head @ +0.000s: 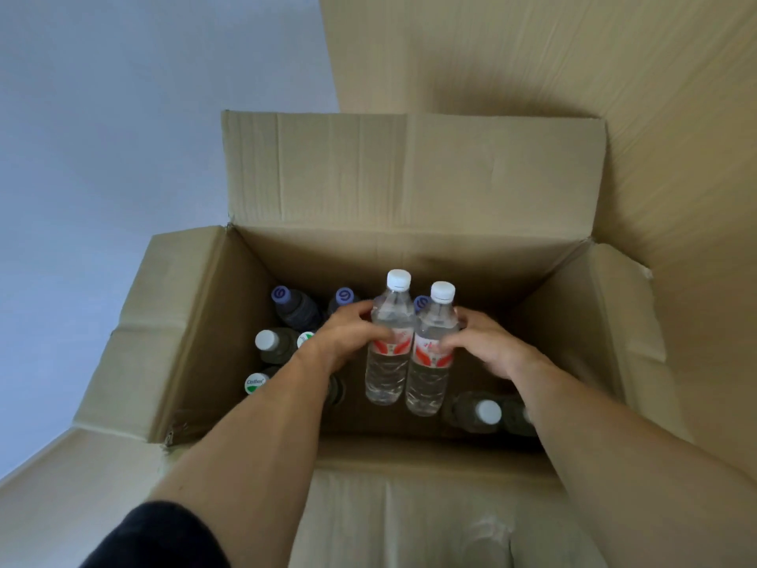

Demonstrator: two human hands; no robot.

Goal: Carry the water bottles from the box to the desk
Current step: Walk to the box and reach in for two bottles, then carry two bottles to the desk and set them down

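Over the open box (413, 207), two clear water bottles are held upright, side by side and touching.

At the centre, the left hand (348, 334) curls round the left bottle (390, 342) from nine o'clock, and the right hand (487, 346) curls round the right bottle (432, 354) from three o'clock, both at the red labels. Below them, inside the box, purple-capped bottles (295, 307) stand toward eleven o'clock, white-capped ones (273, 345) at nine, and another white cap (488, 412) shows at four. A dark sleeve (155, 539) sits at seven.
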